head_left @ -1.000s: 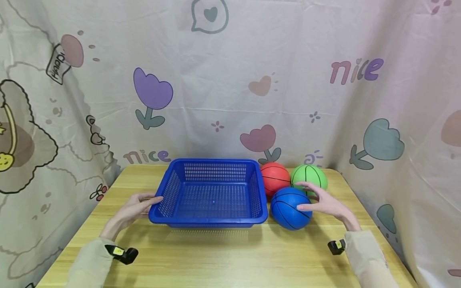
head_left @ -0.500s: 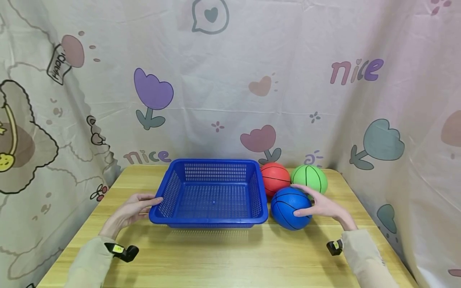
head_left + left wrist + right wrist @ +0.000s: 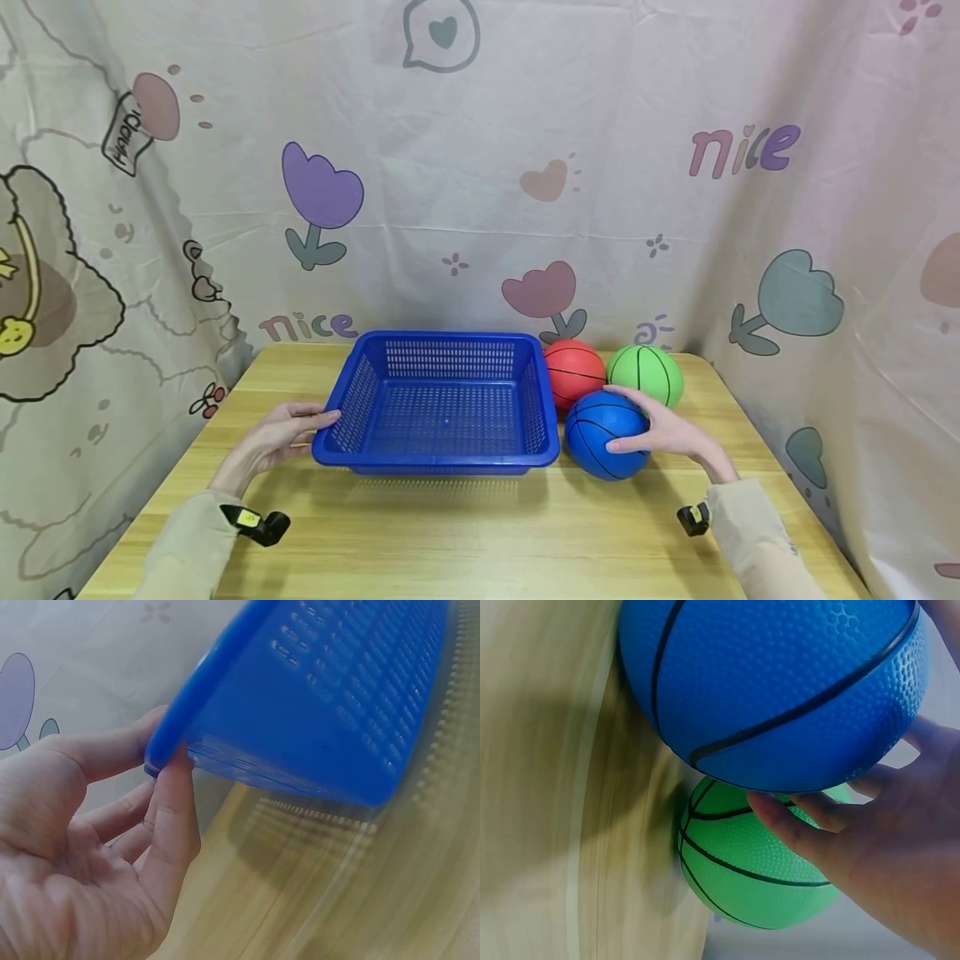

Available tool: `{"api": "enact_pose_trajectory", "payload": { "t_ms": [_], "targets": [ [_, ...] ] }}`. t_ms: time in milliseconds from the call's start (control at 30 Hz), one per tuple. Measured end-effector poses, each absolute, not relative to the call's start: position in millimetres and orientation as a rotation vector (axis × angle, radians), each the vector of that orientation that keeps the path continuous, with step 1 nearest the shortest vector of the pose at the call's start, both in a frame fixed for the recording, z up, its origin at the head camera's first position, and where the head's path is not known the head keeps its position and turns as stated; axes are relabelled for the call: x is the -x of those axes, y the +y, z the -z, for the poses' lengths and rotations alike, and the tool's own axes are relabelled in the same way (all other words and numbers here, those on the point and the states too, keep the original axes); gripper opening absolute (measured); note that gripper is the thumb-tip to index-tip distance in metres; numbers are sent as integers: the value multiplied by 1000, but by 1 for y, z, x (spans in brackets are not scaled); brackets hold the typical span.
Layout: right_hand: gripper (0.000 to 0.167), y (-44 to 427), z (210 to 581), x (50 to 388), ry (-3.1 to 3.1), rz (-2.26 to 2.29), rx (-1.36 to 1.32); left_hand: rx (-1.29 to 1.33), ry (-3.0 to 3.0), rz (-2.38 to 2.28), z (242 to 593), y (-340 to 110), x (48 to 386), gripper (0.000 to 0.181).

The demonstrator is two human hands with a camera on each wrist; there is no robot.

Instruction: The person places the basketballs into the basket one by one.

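A blue plastic basket [image 3: 442, 461] with perforated walls stands on the table with nothing inside it. My left hand [image 3: 281, 437] pinches its left rim, thumb above and fingers below, as the left wrist view [image 3: 105, 817] also shows. Right of the basket is a blue toy basketball [image 3: 603, 437] with black lines. My right hand [image 3: 667, 429] curves round that ball's right side, thumb in front and fingers behind. In the right wrist view the fingertips [image 3: 769, 814] meet the blue ball's surface; part of the thumb lies outside that frame.
Behind the blue ball, a red ball [image 3: 573, 372] sits beside the basket, and a green ball [image 3: 648, 371] is to its right. The wooden table [image 3: 450, 542] ends at a patterned cloth [image 3: 450, 208] hanging at the back and sides.
My right hand has moved slightly left and closed in round the blue ball. The left hand keeps its pinch on the basket rim, and the balls stay where they were.
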State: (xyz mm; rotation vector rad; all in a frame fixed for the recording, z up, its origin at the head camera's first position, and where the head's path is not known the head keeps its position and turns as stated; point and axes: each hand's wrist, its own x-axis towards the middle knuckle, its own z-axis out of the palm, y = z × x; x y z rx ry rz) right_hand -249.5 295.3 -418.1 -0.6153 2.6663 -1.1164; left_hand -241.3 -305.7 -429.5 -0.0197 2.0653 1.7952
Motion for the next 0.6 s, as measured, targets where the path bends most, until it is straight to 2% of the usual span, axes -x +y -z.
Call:
{"api": "enact_pose_trajectory", "payload": {
  "t_ms": [333, 600],
  "targets": [
    [85, 295, 421, 252, 2711, 1099, 623, 46, 2061, -1798, 429, -304, 241, 30],
    [82, 295, 424, 252, 2758, 1090, 626, 72, 2061, -1800, 428, -302, 240, 39]
  ]
}}
